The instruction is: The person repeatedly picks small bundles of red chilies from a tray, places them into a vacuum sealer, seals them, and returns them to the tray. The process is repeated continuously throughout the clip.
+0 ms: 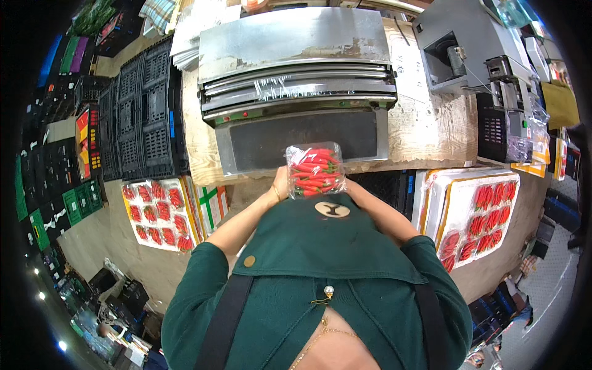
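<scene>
A film-wrapped tray of red chili peppers (315,171) is held in front of my apron, over the near edge of a tray-wrapping machine (300,99). My left hand (280,182) grips the pack's left side; its fingertips are hidden behind or under it. At the pack's right side is my right hand (350,186), mostly hidden by the pack and apron. The machine's dark plate (263,143) lies just beyond the pack. Bits of clear film cling to the machine's rollers.
Wrapped chili packs stand in rows on a white foam box lid (138,217) at left and another foam box (455,203) at right. Black plastic crates (145,106) are stacked left of the wooden table (434,134). A grey metal machine (467,41) stands at the back right.
</scene>
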A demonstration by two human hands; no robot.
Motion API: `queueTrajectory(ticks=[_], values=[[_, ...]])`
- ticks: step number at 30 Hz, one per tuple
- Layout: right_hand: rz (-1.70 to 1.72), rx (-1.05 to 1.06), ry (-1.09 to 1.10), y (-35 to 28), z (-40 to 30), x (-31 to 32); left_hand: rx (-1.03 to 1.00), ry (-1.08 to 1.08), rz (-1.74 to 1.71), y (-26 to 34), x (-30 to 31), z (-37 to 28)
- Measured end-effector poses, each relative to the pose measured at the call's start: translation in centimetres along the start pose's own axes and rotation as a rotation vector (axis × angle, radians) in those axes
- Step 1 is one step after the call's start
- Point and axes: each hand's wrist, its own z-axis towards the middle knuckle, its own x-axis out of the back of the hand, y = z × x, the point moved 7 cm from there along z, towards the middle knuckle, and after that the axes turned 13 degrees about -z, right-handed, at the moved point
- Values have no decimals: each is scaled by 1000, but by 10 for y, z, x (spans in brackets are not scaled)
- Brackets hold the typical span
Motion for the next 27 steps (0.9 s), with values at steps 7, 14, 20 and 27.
queueTrajectory(ticks=[7, 14, 20, 27], values=[[398, 36, -82, -147, -67, 34, -1053, -494, 780, 178, -145, -57], [915, 278, 548, -163, -177, 142, 731, -807, -357, 79, -182, -58], [724, -1, 693, -124, -200, 84, 703, -368, -117, 67, -183, -15], [672, -607, 1748, 55, -405, 119, 399, -561, 281, 77, -228, 30]])
